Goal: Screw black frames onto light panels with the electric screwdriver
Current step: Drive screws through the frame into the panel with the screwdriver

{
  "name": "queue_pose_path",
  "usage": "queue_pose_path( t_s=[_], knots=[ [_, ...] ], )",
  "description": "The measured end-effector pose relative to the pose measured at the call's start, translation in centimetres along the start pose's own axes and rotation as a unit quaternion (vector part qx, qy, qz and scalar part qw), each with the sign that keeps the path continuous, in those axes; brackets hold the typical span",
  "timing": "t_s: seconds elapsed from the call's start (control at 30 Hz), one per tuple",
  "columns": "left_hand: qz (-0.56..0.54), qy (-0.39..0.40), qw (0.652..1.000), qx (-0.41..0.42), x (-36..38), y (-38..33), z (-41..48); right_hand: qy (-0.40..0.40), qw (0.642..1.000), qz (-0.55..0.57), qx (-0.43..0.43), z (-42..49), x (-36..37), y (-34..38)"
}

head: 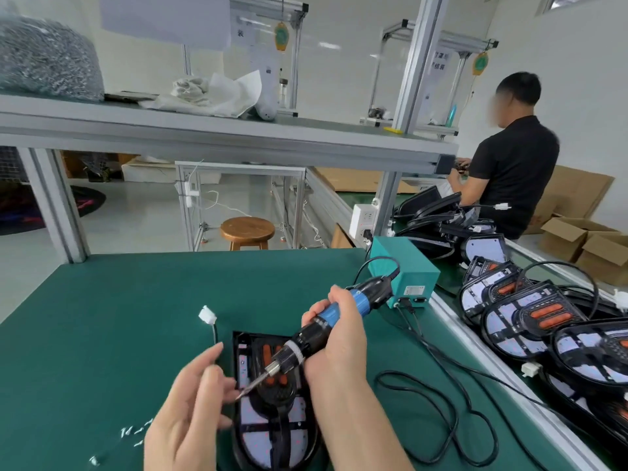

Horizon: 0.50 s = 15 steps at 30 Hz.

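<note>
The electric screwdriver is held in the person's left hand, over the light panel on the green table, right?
No. The head view shows the right hand gripping the electric screwdriver over the light panel on the green table; the left hand is only near its tip.

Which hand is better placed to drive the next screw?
Right: the right hand grips the electric screwdriver, bit over the light panel; the left hand is at its tip.

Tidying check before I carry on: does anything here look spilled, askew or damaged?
Small screws lie scattered loose on the green mat left of the light panel, not in a tray, and a black cable sprawls in loops on its right. Nothing looks damaged.
</note>
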<state>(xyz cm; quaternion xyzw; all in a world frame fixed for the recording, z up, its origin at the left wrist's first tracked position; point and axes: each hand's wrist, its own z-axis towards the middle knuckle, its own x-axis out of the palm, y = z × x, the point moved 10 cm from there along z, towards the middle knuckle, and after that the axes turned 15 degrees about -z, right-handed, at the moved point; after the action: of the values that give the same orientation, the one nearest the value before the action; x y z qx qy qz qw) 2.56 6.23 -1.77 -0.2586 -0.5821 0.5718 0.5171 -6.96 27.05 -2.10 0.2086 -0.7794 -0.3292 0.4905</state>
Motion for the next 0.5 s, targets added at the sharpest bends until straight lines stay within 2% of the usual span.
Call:
queue_pose_path(
  t_s=[0.1,0.17,0.27,0.43,0.5],
  knots=[
    [0.091,-0.058,0.992,-0.061,-2.0,2.4,2.1,0.007,0.998,-0.03,-0.047,0.6,0.0,1.9],
    [0.148,-0.053,0.98,-0.121,-2.6,4.8,3.2,0.013,0.995,-0.066,-0.08,0.6,-0.1,2.6],
    [0.162,-0.024,0.972,-0.169,-2.3,6.8,4.3,0.022,0.986,-0.113,-0.123,0.2,0.1,2.8],
    [0.287,0.074,0.938,-0.18,0.5,7.1,4.6,0.05,0.968,-0.157,-0.188,-1.3,1.2,3.7],
    [0.259,0.094,0.941,-0.199,1.0,7.8,4.2,0.065,0.963,-0.165,-0.204,-2.0,1.8,3.9]
  ],
)
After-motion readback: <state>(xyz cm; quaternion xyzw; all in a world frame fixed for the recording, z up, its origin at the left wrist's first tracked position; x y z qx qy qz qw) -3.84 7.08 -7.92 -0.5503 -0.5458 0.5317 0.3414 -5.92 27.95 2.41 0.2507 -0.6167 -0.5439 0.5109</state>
